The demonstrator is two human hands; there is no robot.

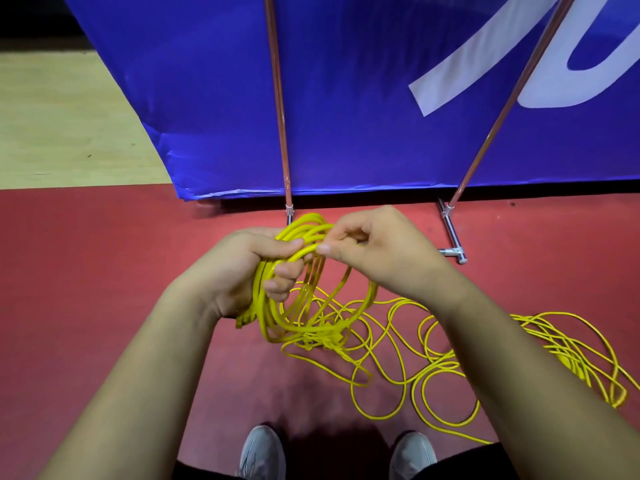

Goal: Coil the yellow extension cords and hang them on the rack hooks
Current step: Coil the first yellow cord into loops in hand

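A coil of yellow extension cord [277, 320], made of several loops, hangs from my left hand [242, 268], whose fingers and thumb curl round the top of the bundle. My right hand [374, 251] pinches a strand of the same cord at the coil's top, right next to the left thumb. The rest of the yellow cord [433, 362] lies loose and tangled on the red floor [86, 271] below and to the right. No rack hooks are in view.
A blue banner [346, 98] stands just ahead on a metal frame, with two slanted poles [278, 98] and a chrome foot [452, 233] on the floor. My two grey shoes [261, 452] are at the bottom edge. Pale wooden flooring lies at the far left.
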